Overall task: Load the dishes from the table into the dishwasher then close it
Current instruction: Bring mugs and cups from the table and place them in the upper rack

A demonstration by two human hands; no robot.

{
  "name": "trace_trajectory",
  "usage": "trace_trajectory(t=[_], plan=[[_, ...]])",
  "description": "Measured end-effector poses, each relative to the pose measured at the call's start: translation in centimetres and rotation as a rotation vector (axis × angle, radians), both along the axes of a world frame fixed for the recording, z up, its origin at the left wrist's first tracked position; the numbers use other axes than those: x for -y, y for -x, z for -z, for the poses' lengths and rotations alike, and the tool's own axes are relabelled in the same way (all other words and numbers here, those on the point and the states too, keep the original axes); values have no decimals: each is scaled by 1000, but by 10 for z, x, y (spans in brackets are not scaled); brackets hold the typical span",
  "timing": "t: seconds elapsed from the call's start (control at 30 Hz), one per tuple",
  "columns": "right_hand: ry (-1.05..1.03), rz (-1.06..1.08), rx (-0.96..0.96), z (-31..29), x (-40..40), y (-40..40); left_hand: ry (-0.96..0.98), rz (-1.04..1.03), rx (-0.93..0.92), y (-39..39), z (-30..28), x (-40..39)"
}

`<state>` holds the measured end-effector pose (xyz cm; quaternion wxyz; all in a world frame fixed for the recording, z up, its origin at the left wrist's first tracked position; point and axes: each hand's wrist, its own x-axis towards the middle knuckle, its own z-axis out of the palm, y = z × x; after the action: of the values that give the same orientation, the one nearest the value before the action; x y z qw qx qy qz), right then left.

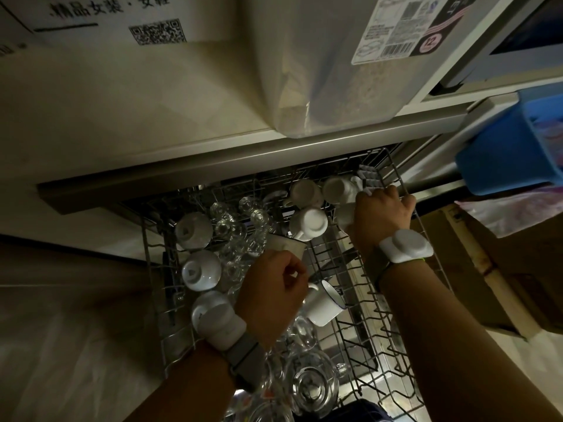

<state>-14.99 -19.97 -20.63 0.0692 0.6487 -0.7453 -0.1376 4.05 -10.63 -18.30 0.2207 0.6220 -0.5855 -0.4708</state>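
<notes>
Wire rack (pixel 359 269), glossy round cups (pixel 307 224)

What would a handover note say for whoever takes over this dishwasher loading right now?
Left hand: curled grip on a white mug with a dark rim, over the middle of the pulled-out wire upper rack.
Right hand: gripping a white ceramic cup at the rack's far right.
Done: white cups, white bowls and clear glasses already racked.
Left: seat both pieces, fetch any remaining dishes (table out of view), push the rack in, close the door.
</notes>
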Motion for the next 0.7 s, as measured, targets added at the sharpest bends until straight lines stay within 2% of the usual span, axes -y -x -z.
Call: trace_trajectory(t=[0.1,0.17,0.23,0.3,0.37,0.4,0.6,0.7], plan=[[44,24,-16,-8,1,-3,8,-6,-11,-2,0,0],[-19,-42,81,-7,-1,-5,21,-5,-10,-5,-1,-1],[-164,-40,335,0,-4,-4,33,-9,1,-5,-1,-1],[-254,77,627,11,-1,-3,32,-8,2,-4,0,-1],[-207,231,830,18,0,-1,26,8,-7,-2,1,-2],[-167,287,872,20,-1,1,26,13,-11,0,1,-3],[-8,321,785,19,-13,22,31,58,-13,7,1,-6],[26,405,865,0,-2,46,35,73,-14,9,3,-7]])
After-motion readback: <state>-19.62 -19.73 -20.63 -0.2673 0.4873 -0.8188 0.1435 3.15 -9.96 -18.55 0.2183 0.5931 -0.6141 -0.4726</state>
